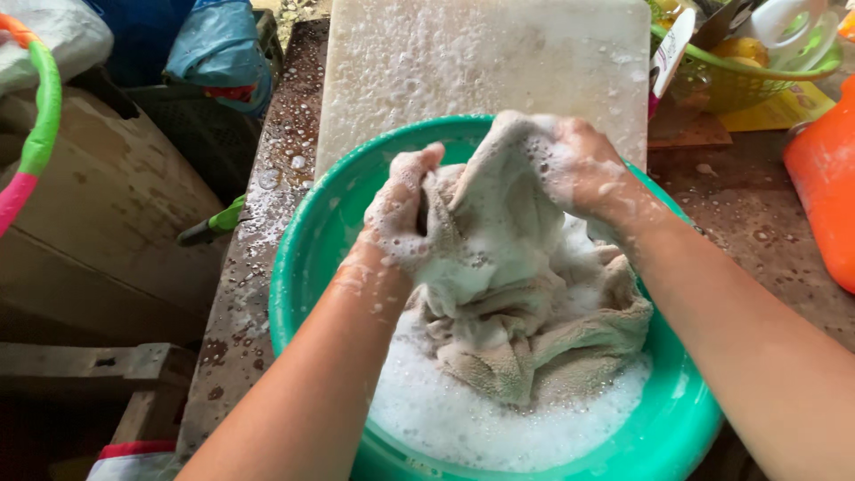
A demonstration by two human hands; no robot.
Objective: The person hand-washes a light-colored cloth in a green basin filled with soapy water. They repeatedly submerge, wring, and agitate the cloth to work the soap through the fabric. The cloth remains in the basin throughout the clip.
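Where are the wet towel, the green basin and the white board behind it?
wet towel [508, 294]: head view, on the soapy folds between the hands.
green basin [307, 267]: head view, on the bare left wall near the rim.
white board [481, 62]: head view, on its foam-speckled middle.

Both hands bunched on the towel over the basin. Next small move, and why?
Probably rub the two gripped folds against each other. The left hand and right hand both clutch the beige towel, lathered, lifted above the suds in the green basin, while most of the cloth trails in the foam below.
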